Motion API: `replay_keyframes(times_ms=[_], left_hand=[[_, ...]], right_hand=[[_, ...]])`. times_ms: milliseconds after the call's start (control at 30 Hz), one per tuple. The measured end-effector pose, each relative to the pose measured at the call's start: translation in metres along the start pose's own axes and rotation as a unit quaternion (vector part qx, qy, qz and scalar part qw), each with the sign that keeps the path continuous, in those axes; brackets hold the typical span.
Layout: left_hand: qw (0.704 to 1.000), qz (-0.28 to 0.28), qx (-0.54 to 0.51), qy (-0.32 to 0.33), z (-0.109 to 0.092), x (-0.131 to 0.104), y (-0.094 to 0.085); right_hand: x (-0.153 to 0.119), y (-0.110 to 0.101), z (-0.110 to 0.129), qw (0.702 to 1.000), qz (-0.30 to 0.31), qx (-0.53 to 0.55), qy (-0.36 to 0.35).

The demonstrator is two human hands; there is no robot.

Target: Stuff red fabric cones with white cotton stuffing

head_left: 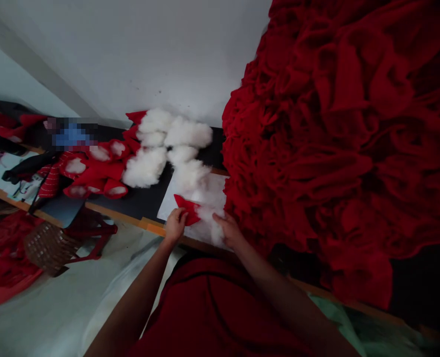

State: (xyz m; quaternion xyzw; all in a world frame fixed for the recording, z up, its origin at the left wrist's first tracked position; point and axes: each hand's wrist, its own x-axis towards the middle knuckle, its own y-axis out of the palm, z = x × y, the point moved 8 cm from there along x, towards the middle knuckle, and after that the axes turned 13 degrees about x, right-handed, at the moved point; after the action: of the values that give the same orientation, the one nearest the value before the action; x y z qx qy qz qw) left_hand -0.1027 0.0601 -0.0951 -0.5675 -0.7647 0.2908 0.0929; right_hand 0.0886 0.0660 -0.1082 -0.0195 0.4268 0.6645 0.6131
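Note:
My left hand (pixel 175 225) pinches the near edge of a small red fabric piece (pixel 190 210) with a pointed corner. White fluffy stuffing (pixel 209 214) sits against the right side of that piece. My right hand (pixel 228 229) has its fingers closed on this stuffing. Both hands are above a white sheet (pixel 167 198) on the dark table. Just beyond them, more loose stuffing (pixel 190 173) lies on the sheet, and larger tufts of stuffing (pixel 145 166) rest farther back to the left.
A tall heap of red fabric (pixel 297 148) rises close on my right. Stuffed red pieces (pixel 104 171) and a sewing machine (pixel 28 188) stand to the left. A wicker-backed chair (pixel 50 245) is below the table edge. A pale wall (pixel 167 54) closes off the back.

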Motion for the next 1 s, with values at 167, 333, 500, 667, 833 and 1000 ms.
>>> replay_keyframes(times_ms=[167, 333, 500, 667, 833, 1000], left_hand=[[0.997, -0.013, -0.049, 0.063, -0.044, -0.012, -0.002], [0.988, 0.032, -0.037, 0.147, -0.089, -0.022, -0.009], [0.977, 0.068, 0.013, 0.201, -0.113, -0.028, -0.014], [0.961, -0.15, -0.231, -0.021, -0.073, -0.02, -0.03], [0.872, -0.078, -0.419, -0.24, -0.041, -0.018, 0.004], [0.866, -0.054, -0.426, -0.257, -0.042, -0.018, 0.007]], right_hand=[[-0.014, 0.054, 0.018, 0.952, 0.112, -0.223, -0.176], [-0.009, 0.075, 0.018, 0.886, 0.141, -0.364, -0.248], [-0.01, 0.063, 0.025, 0.964, 0.078, -0.177, -0.182], [-0.025, 0.084, 0.037, 0.963, 0.12, -0.133, -0.203], [-0.028, 0.092, 0.029, 0.972, 0.141, -0.095, -0.16], [-0.029, 0.087, 0.019, 0.99, 0.109, -0.058, -0.068]])
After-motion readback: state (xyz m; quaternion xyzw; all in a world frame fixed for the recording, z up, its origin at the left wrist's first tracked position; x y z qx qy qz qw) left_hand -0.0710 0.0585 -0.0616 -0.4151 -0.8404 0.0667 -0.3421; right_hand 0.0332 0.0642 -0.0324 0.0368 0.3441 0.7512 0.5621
